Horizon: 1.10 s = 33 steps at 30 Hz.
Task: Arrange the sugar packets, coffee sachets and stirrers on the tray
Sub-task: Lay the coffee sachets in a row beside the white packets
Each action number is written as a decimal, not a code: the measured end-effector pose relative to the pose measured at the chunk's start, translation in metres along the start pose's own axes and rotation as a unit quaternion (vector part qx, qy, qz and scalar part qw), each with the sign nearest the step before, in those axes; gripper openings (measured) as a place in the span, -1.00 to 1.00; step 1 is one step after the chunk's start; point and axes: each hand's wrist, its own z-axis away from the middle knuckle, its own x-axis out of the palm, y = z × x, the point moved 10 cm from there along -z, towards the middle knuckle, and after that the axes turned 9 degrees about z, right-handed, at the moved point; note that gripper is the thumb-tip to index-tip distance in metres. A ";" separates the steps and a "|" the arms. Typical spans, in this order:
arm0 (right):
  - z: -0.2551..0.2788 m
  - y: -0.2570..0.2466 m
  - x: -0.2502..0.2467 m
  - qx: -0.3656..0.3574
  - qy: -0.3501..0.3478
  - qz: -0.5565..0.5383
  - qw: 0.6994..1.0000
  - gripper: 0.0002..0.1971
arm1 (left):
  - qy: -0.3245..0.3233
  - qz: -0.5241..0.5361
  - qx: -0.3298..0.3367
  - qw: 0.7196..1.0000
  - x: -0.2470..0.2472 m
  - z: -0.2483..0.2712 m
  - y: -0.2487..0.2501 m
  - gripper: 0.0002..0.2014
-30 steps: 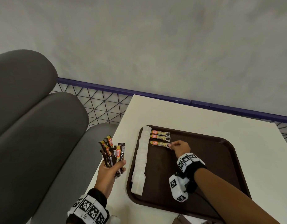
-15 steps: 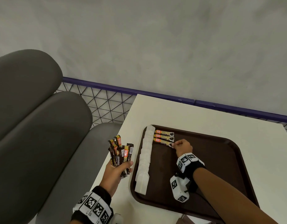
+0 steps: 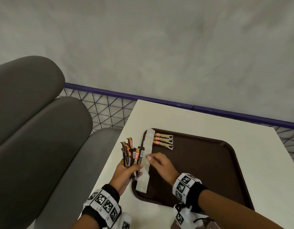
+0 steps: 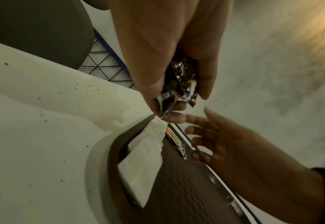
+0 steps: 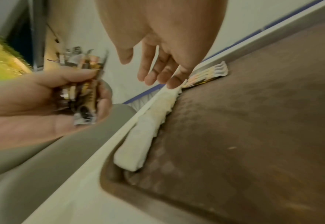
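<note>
Hands meeting over the left edge of a brown tray [image 3: 209, 162] on a white table [image 3: 267, 162]

A row of white sugar packets [image 3: 147, 156] lines the tray's left edge, three coffee sachets [image 3: 163, 140] lying beside its far end; the left hand [image 3: 124, 175] grips a bunch of sachets [image 3: 132, 154] above the table, and the right hand [image 3: 161, 164] hovers near it, fingers loosely extended, holding nothing

A white bench [image 3: 201, 120] stands against a grey wall, its top flecked with small dark specks. A dark brown tray [image 3: 209, 171] lies flat on it, near the left edge and the front.
</note>
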 end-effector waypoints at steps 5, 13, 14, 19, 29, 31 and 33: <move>0.005 -0.031 0.021 -0.036 -0.042 -0.020 0.998 -0.78 | -0.028 -0.013 0.013 0.999 0.013 0.009 0.004 -0.65; 0.006 -0.041 0.000 0.014 0.015 -0.144 0.989 -0.84 | -0.017 -0.012 0.022 1.000 0.003 0.014 0.011 -0.69; 0.005 -0.037 -0.005 0.031 0.034 -0.170 0.984 -0.88 | -0.006 -0.007 0.023 1.000 0.000 0.014 0.012 -0.72; 0.002 -0.040 -0.022 0.005 0.052 -0.079 0.996 -0.87 | 0.052 0.020 0.048 0.997 -0.017 0.014 0.023 -0.89; 0.011 -0.055 -0.022 -0.054 0.015 0.029 0.998 -0.70 | 0.026 0.086 0.073 0.993 -0.003 0.016 0.032 -0.86; 0.010 -0.053 -0.022 -0.057 0.002 0.051 0.997 -0.72 | 0.020 0.081 0.074 0.994 0.000 0.016 0.031 -0.84; 0.009 -0.048 -0.019 -0.052 -0.018 0.049 0.997 -0.73 | 0.028 0.059 0.074 0.995 -0.002 0.014 0.029 -0.85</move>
